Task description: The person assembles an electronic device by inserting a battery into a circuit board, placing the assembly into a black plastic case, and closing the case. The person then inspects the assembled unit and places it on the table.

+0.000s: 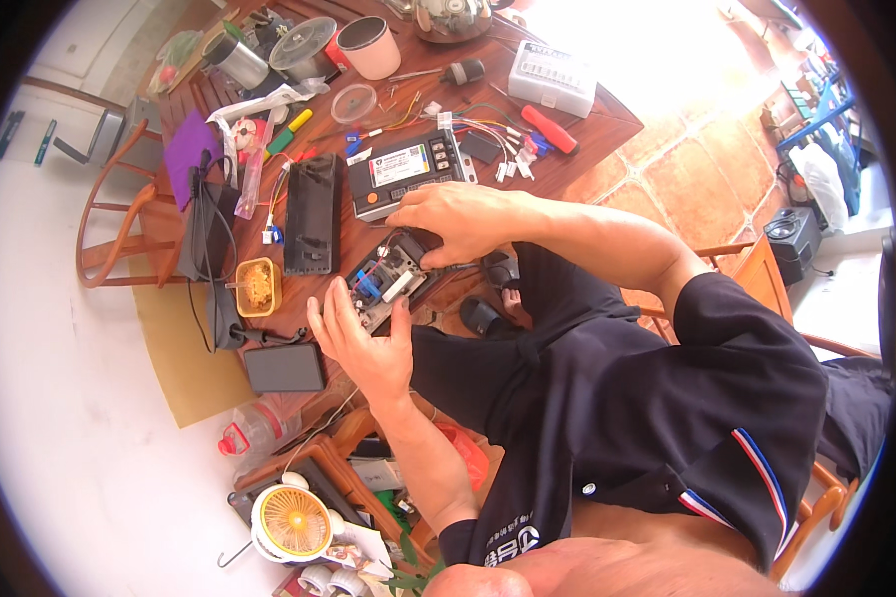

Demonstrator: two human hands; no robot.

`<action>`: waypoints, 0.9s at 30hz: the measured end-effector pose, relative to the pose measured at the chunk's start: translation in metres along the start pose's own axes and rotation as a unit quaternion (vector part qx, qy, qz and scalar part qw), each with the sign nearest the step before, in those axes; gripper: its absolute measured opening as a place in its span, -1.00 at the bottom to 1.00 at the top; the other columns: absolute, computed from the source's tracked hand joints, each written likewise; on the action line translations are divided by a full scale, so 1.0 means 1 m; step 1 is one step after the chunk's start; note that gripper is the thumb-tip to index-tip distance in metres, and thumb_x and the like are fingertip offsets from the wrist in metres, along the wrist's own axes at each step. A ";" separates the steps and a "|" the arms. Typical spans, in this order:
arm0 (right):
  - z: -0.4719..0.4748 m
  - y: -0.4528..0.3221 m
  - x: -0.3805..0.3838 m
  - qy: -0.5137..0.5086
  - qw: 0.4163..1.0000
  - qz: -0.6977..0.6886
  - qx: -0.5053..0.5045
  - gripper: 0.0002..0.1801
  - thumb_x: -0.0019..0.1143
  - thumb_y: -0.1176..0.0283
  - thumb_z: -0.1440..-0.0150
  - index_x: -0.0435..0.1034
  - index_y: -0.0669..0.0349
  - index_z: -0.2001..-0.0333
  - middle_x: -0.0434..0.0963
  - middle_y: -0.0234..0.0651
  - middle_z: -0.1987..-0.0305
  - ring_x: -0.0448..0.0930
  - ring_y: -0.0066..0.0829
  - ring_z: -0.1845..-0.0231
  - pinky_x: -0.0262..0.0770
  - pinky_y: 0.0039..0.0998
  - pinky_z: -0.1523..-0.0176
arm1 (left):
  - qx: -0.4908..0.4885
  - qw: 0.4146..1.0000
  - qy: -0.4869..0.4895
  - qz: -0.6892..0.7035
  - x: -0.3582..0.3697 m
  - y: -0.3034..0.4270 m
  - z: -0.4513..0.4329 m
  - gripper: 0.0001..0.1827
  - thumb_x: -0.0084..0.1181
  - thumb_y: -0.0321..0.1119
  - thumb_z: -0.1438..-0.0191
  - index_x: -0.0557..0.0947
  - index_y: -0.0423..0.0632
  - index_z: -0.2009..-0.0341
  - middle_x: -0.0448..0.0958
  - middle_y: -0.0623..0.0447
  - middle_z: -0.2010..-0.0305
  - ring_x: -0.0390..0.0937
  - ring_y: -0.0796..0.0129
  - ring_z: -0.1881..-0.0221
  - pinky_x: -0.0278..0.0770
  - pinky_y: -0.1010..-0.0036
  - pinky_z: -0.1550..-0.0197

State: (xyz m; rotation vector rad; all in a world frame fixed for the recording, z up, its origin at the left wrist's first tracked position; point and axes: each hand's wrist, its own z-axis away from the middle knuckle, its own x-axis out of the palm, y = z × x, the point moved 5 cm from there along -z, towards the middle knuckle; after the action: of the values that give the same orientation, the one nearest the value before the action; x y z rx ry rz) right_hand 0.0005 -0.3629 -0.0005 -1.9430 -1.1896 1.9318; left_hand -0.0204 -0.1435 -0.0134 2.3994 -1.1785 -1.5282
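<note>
An opened electronic device [388, 282] with a dark housing lies between my hands at the table edge. Inside it show a circuit board, a blue part, a white block and thin red wires. My left hand [366, 343] straddles its near end, fingers along the left side and thumb at the right side. At the far end, my right hand [463, 220] curls over the housing, its thumb at the right corner; the contact under the fingers is hidden. A black controller box [399, 168] with a printed label sits just beyond. Left of it lies an empty black plastic shell [313, 216].
Connector wires [504, 138], a red-handled screwdriver [551, 130] and a white plastic case [552, 78] lie at the back right. To the left are a yellow tub [257, 287], a smartphone [284, 367] and a black power adapter [209, 224]. A yellow fan [295, 522] stands below.
</note>
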 end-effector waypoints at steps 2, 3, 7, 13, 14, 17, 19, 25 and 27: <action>-0.003 -0.002 -0.001 -0.019 1.000 0.020 0.000 -0.27 0.44 0.31 0.04 0.40 0.40 -0.20 0.55 0.01 -0.03 0.57 0.03 -0.10 0.49 -0.13 -0.18 | 0.005 1.000 -0.027 -0.008 0.000 -0.002 -0.005 -0.07 0.49 -0.05 0.05 0.40 -0.20 -0.35 0.44 -0.20 -0.30 0.11 -0.27 -0.48 0.02 -0.13 -0.47; -0.004 -0.002 -0.003 -0.030 0.999 0.032 0.000 -0.27 0.44 0.31 0.04 0.40 0.41 -0.19 0.55 0.01 -0.02 0.57 0.03 -0.10 0.49 -0.13 -0.18 | 0.007 0.999 -0.040 -0.009 0.002 -0.002 -0.007 -0.03 0.50 -0.04 0.07 0.38 -0.20 -0.37 0.43 -0.20 -0.31 0.08 -0.28 -0.50 -0.01 -0.14 -0.48; -0.010 -0.003 -0.004 -0.043 0.998 0.046 -0.007 -0.30 0.44 0.30 0.06 0.44 0.43 -0.14 0.58 0.01 0.00 0.56 0.02 -0.11 0.48 -0.12 -0.20 | -0.029 0.995 -0.098 -0.015 0.007 -0.009 -0.007 0.05 0.52 0.00 0.11 0.33 -0.16 -0.41 0.41 -0.18 -0.35 0.04 -0.28 -0.53 -0.10 -0.19 -0.50; -0.013 0.000 -0.003 -0.046 0.998 0.042 -0.014 -0.33 0.44 0.29 0.08 0.46 0.44 -0.09 0.61 0.03 0.04 0.57 0.02 -0.12 0.47 -0.11 -0.22 | -0.038 0.993 -0.108 0.003 0.011 -0.016 -0.005 0.07 0.54 0.00 0.13 0.32 -0.14 -0.42 0.41 -0.15 -0.36 0.03 -0.28 -0.54 -0.14 -0.19 -0.51; -0.012 0.000 -0.002 -0.047 0.998 0.040 -0.013 -0.33 0.43 0.29 0.08 0.47 0.44 -0.09 0.62 0.03 0.04 0.57 0.02 -0.12 0.47 -0.11 -0.22 | -0.038 0.994 -0.107 0.004 0.011 -0.016 -0.005 0.07 0.54 -0.01 0.13 0.33 -0.14 -0.41 0.41 -0.15 -0.36 0.03 -0.28 -0.54 -0.14 -0.19 -0.51; -0.013 0.001 -0.003 -0.048 0.998 0.030 -0.012 -0.34 0.43 0.30 0.08 0.46 0.44 -0.08 0.62 0.03 0.04 0.57 0.03 -0.12 0.47 -0.11 -0.22 | -0.029 0.995 -0.097 0.007 0.011 -0.015 -0.004 0.04 0.54 -0.02 0.14 0.35 -0.13 -0.40 0.42 -0.13 -0.35 0.05 -0.28 -0.53 -0.12 -0.18 -0.51; -0.013 0.002 -0.005 -0.052 0.998 0.029 -0.008 -0.34 0.43 0.30 0.07 0.46 0.44 -0.09 0.62 0.04 0.03 0.57 0.03 -0.11 0.47 -0.11 -0.22 | -0.022 0.996 -0.085 0.013 0.011 -0.014 -0.004 0.02 0.55 -0.03 0.14 0.38 -0.13 -0.38 0.43 -0.12 -0.34 0.06 -0.27 -0.52 -0.10 -0.17 -0.50; -0.012 0.001 -0.005 -0.079 0.996 0.034 -0.006 -0.33 0.40 0.31 0.04 0.44 0.43 -0.13 0.61 0.05 -0.04 0.55 0.03 -0.16 0.46 -0.12 -0.26 | 0.007 0.998 -0.050 0.028 0.010 -0.014 -0.002 -0.08 0.54 -0.02 0.13 0.48 -0.14 -0.30 0.45 -0.11 -0.32 0.09 -0.28 -0.50 -0.02 -0.14 -0.49; -0.012 0.002 -0.006 -0.084 0.996 0.039 -0.014 -0.32 0.39 0.31 0.03 0.44 0.43 -0.15 0.60 0.06 -0.09 0.54 0.03 -0.18 0.45 -0.12 -0.28 | 0.015 0.998 -0.044 0.039 0.010 -0.016 0.000 -0.12 0.53 -0.01 0.11 0.52 -0.14 -0.27 0.46 -0.10 -0.31 0.10 -0.28 -0.50 0.01 -0.13 -0.48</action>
State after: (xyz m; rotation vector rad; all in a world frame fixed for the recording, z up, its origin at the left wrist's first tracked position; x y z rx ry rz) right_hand 0.0126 -0.3626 0.0048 -1.8994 -1.2034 2.1671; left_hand -0.0091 -0.1392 -0.0276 2.2966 -1.3046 -1.6176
